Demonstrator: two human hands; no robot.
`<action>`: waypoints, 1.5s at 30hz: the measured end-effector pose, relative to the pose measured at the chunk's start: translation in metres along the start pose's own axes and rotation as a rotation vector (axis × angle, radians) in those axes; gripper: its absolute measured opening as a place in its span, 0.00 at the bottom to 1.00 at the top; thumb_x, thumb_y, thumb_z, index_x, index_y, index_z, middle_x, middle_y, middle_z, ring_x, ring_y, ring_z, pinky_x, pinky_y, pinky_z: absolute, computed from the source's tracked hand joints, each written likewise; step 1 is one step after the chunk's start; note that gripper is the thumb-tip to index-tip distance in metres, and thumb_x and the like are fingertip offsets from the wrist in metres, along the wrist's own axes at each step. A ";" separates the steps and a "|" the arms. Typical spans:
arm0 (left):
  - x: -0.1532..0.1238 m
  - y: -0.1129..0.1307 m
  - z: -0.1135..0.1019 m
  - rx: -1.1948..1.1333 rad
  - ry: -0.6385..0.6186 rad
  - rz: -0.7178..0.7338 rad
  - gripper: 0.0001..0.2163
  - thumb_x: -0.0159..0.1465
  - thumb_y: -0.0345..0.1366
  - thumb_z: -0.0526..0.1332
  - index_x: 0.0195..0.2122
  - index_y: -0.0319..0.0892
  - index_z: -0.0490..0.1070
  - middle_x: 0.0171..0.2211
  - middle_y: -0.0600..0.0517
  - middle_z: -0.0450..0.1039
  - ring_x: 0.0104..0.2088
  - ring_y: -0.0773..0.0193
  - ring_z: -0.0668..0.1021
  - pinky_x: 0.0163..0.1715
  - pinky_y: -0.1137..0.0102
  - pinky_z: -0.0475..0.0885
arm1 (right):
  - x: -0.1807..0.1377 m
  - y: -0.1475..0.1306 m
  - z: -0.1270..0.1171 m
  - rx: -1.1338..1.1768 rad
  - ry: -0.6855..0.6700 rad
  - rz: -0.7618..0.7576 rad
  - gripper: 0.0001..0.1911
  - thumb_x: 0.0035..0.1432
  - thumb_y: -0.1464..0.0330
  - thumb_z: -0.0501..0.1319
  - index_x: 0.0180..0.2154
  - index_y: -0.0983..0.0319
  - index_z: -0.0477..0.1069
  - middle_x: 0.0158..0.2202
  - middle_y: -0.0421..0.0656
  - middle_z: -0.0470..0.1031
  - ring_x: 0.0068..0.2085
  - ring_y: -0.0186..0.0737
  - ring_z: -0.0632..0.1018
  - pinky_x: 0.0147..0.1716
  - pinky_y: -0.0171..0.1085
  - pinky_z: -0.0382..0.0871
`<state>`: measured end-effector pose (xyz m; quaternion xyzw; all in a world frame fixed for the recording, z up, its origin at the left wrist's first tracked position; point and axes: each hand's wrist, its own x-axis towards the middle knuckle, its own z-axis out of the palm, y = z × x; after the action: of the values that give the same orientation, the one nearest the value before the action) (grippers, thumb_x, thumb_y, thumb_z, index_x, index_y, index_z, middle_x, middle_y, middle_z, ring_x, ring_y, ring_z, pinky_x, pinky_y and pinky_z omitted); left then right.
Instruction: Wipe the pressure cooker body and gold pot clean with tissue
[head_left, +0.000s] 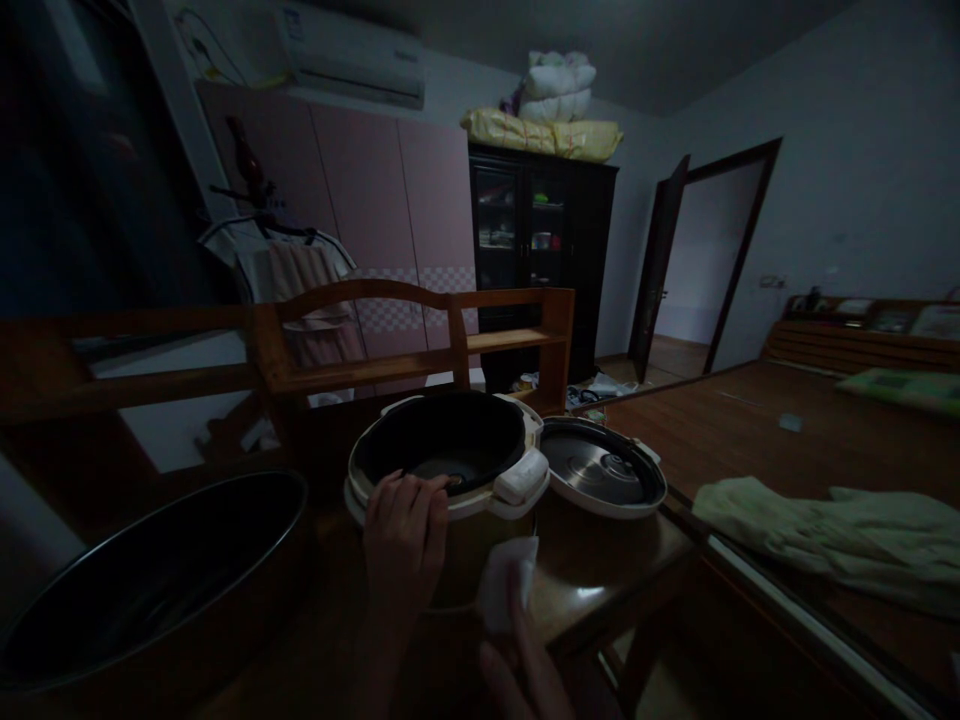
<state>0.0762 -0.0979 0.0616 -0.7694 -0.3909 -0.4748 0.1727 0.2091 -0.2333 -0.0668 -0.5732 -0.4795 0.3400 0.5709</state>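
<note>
An electric pressure cooker (484,552) with a pale rim stands on the table in front of me, its dark inner pot (442,430) open at the top. My left hand (405,525) grips the near edge of the cooker, fingers curled over the rim. Lower and to the right, my right hand (521,650) holds a folded white cloth or tissue (504,580) close to the cooker's front side. The cooker's lid (600,468) lies with its metal inside facing up, just right of the cooker.
At the left sits a large dark basin (165,580). A wooden shelf rail (360,375) runs behind the cooker. To the right, a brown bed surface (675,430) carries crumpled pale green cloth (817,530). The room is dim.
</note>
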 end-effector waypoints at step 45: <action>0.001 0.002 -0.002 -0.026 -0.020 -0.029 0.08 0.68 0.31 0.55 0.45 0.44 0.71 0.39 0.52 0.73 0.45 0.60 0.72 0.62 0.55 0.62 | 0.118 -0.018 -0.026 0.309 0.090 -0.088 0.34 0.63 0.46 0.55 0.62 0.58 0.68 0.62 0.43 0.71 0.67 0.51 0.66 0.65 0.50 0.58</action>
<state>0.0768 -0.0998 0.0632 -0.7706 -0.3974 -0.4746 0.1518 0.2673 -0.1328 -0.0278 -0.4720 -0.4201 0.3584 0.6872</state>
